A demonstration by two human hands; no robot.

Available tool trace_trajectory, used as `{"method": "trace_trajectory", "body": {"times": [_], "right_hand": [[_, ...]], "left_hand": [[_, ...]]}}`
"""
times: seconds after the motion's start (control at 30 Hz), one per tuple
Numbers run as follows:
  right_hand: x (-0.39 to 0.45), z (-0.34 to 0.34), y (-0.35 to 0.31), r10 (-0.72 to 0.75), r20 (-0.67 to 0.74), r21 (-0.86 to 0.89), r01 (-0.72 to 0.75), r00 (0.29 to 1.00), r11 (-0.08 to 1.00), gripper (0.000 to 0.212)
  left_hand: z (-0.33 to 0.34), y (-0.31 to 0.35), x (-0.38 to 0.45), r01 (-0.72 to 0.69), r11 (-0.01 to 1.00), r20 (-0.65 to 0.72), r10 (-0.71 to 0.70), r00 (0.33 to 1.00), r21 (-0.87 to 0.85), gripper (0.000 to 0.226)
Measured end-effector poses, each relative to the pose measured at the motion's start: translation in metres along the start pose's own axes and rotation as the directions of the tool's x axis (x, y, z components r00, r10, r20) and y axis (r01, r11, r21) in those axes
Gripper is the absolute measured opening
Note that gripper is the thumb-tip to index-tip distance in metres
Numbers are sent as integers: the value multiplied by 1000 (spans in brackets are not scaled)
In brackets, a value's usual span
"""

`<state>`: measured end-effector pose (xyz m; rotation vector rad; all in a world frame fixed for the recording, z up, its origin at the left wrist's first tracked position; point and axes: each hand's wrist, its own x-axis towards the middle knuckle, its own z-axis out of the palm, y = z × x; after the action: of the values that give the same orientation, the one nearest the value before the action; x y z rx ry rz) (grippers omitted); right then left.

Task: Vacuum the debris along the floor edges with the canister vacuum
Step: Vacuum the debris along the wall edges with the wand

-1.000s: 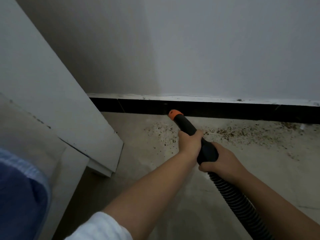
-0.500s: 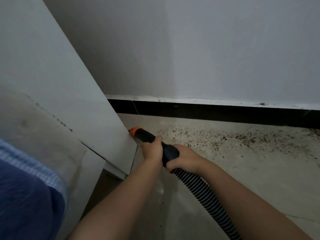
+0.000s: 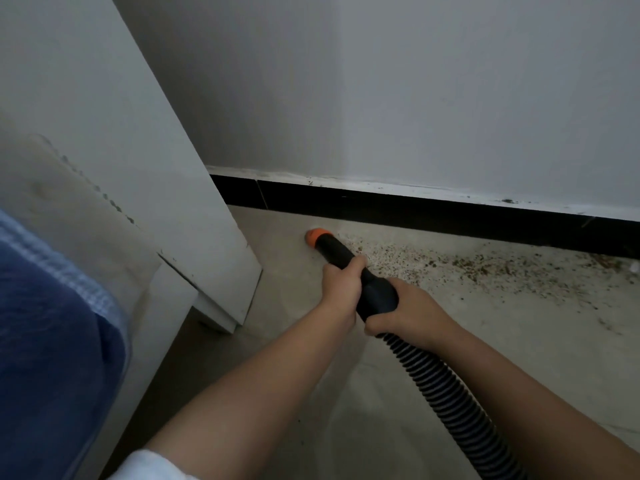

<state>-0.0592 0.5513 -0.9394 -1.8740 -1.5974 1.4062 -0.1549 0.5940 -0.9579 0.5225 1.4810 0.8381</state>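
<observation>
Gripping a black vacuum nozzle [image 3: 341,255] with both hands, a person leans over a pale tiled floor [image 3: 519,341] near the middle of the frame. The left hand [image 3: 341,287] wraps its fingers round the narrow part of the tube, further forward. The right hand [image 3: 403,308] closes round the thicker black cuff just behind it, where the ribbed black hose [image 3: 446,400] begins. That hose runs down toward the lower right of the frame and out of view.

An orange tip [image 3: 316,236] ends the nozzle and sits low at the floor, just left of centre, close to a black skirting strip [image 3: 415,211] that runs along the foot of a white wall [image 3: 381,91]. Brown crumbly debris [image 3: 485,268] is scattered over the floor to the right of the tip, along the skirting, thickest toward the right edge of the frame.

A white cabinet panel [image 3: 145,161] slants across the upper left. Blue cloth [image 3: 52,341] with a pale checked border fills the lower left. A white sleeve [image 3: 149,465] shows at the bottom edge on the left arm.
</observation>
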Motion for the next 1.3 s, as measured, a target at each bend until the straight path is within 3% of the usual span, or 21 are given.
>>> {"method": "trace_trajectory", "body": {"times": [0.3, 0.6, 0.7, 0.93, 1.17, 1.3], "right_hand": [[3, -17, 12, 80, -113, 168, -60, 990, 984, 37], [-11, -16, -1, -33, 98, 111, 22, 995, 994, 42], [-15, -6, -10, -71, 189, 90, 55, 979, 994, 33], [-25, 6, -14, -59, 254, 13, 58, 965, 998, 25], [-29, 8, 0, -36, 103, -49, 41, 994, 998, 40], [-20, 5, 6, -8, 32, 23, 7, 999, 1000, 42]], "left_hand": [[34, 8, -1, 11, 999, 117, -16, 993, 51, 50], [13, -7, -25, -51, 995, -117, 41, 992, -80, 44], [-5, -9, -35, -43, 989, -173, 18, 985, -142, 42], [-21, -23, -41, -8, 987, -222, -29, 975, -163, 44], [-13, -22, -37, 23, 991, -74, -33, 997, -131, 37], [1, -14, -33, -21, 998, -84, 17, 996, -51, 39]]}}
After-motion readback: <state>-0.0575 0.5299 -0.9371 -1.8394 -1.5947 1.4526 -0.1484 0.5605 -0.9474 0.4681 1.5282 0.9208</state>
